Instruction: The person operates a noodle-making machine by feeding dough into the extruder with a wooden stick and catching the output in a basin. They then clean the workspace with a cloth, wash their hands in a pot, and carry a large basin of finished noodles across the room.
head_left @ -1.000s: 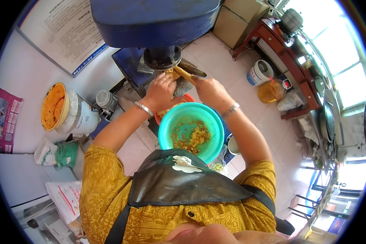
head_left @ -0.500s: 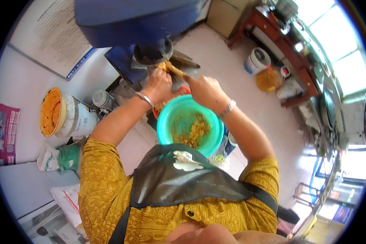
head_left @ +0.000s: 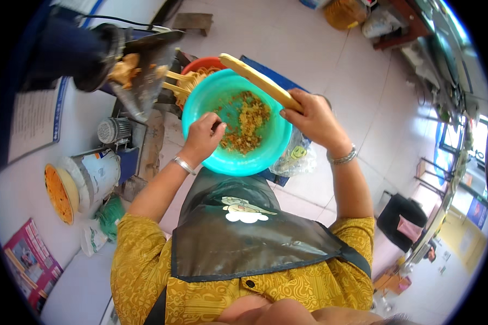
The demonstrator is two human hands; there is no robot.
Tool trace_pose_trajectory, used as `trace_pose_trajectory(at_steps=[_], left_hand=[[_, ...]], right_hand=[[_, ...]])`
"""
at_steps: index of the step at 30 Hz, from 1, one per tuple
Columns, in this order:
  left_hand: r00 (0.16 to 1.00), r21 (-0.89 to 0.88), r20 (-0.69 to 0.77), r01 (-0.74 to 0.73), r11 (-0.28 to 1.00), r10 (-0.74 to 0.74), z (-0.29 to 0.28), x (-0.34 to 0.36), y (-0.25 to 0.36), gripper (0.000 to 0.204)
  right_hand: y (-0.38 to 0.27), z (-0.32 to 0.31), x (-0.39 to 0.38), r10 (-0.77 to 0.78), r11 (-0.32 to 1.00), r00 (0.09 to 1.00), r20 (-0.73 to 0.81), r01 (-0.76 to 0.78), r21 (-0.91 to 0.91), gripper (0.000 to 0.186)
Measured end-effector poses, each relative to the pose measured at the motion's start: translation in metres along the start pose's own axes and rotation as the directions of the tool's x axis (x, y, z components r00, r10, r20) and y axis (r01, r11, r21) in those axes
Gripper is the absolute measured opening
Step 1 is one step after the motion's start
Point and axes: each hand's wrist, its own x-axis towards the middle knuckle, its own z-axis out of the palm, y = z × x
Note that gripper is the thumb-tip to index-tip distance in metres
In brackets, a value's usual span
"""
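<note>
leaving the machine [head_left: 92,59], the left hand [head_left: 202,138] clenches over the turquoise bowl [head_left: 192,103] while the right hand [head_left: 315,119] grips a wooden stick [head_left: 259,79], so work there seems paused.

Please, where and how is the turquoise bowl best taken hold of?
Probably by the left rim of the turquoise bowl, coming from the left with the left hand. The round rim is exposed there, and the crumbly food lies mostly away from that side. The right hand is occupied by the wooden stick.
</note>
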Motion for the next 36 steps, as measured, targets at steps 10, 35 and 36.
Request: trace_pose_trajectory(at_steps=[10, 35, 36], left_hand=[[0.588, 0.194, 0.062, 0.785, 0.588, -0.806, 0.284, 0.068, -0.196, 0.086], [0.724, 0.437, 0.097, 0.586, 0.683, -0.683, 0.323, -0.017, -0.219, 0.088], [0.725, 0.36, 0.092, 0.615, 0.702, -0.682, 0.336, -0.01, -0.209, 0.088]], right_hand=[[0.236, 0.204, -0.021, 0.251, 0.965, 0.866, -0.433, -0.257, 0.046, 0.024], [0.256, 0.233, -0.011, 0.339, 0.927, 0.79, -0.511, -0.373, 0.04, 0.029], [0.256, 0.233, -0.011, 0.356, 0.92, 0.79, -0.499, -0.389, 0.04, 0.029]])
